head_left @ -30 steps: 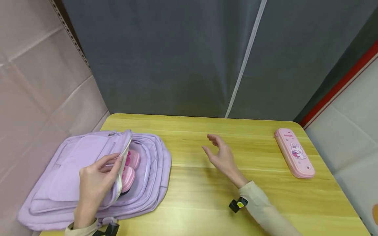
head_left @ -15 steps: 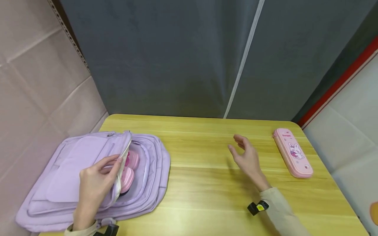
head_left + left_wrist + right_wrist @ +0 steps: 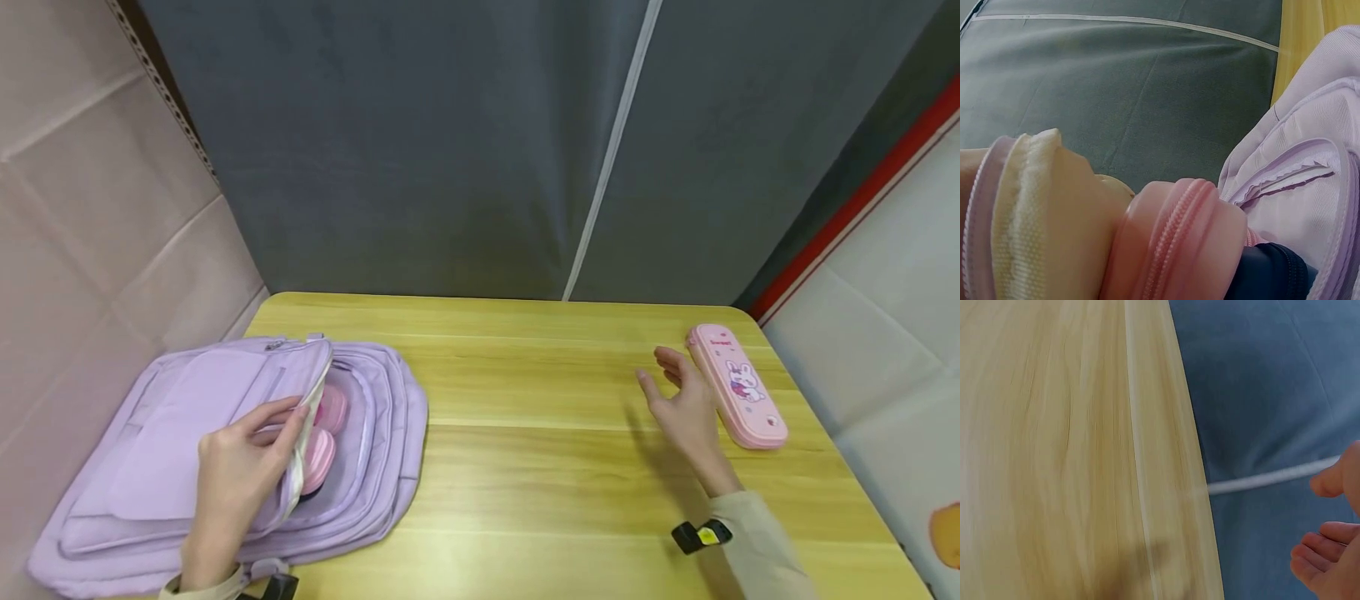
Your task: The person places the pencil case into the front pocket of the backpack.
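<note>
A lilac backpack (image 3: 180, 417) lies flat at the left of the table, its front pocket unzipped. My left hand (image 3: 240, 479) pinches the edge of the pocket flap between thumb and fingers and holds it up. Inside the pocket show pink zippered cases (image 3: 320, 458); the left wrist view shows one pink case (image 3: 1172, 244) close up, with a dark blue item (image 3: 1269, 272) beside it. My right hand (image 3: 686, 412), empty with thumb and fingers parted, is just left of a pink pencil case (image 3: 738, 387) printed with a rabbit.
The wood-grain table (image 3: 510, 467) ends at a dark grey curtain (image 3: 420, 167) with a pale vertical strip. Light cloth-like panels stand at the left (image 3: 97, 208) and right (image 3: 892, 333), the right one edged in red.
My right hand has moved right across the table, from its middle to beside the pencil case. The left hand keeps holding the flap; the view has shifted slightly.
</note>
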Demonstrator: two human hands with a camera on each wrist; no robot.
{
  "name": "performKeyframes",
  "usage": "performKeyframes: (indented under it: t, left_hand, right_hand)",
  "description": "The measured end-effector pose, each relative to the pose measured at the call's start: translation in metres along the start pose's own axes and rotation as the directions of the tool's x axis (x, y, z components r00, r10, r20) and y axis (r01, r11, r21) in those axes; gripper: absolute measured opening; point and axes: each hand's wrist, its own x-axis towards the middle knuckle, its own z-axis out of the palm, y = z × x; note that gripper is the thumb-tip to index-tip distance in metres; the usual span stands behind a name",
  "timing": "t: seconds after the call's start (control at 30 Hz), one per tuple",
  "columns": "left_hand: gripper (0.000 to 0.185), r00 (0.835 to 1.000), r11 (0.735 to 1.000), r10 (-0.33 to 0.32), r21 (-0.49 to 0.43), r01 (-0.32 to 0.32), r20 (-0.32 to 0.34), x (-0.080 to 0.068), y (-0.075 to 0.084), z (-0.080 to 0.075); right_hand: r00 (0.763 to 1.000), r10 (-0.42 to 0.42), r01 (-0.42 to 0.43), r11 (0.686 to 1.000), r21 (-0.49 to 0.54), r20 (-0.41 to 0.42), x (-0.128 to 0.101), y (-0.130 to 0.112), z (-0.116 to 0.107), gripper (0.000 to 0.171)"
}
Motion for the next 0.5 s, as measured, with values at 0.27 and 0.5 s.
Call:
performKeyframes:
  t: [0.27,0.5]
  left_hand:
    - [0.017,1.000,1.000,-0.002,0.010,0.002,-0.003,-0.001,-0.001,-0.001]
    - [0.017,1.000,1.000,0.010,0.005,-0.010,0.001,-0.002,-0.002,0.001]
  right_hand:
    - [0.992,0.054,-0.062,0.996,-0.070,-0.112,0.002,0.023,-0.021,0.046]
    - [0.971,0.197,-0.218,0.962,-0.165,-0.133,0.003,0.044,-0.045,0.059]
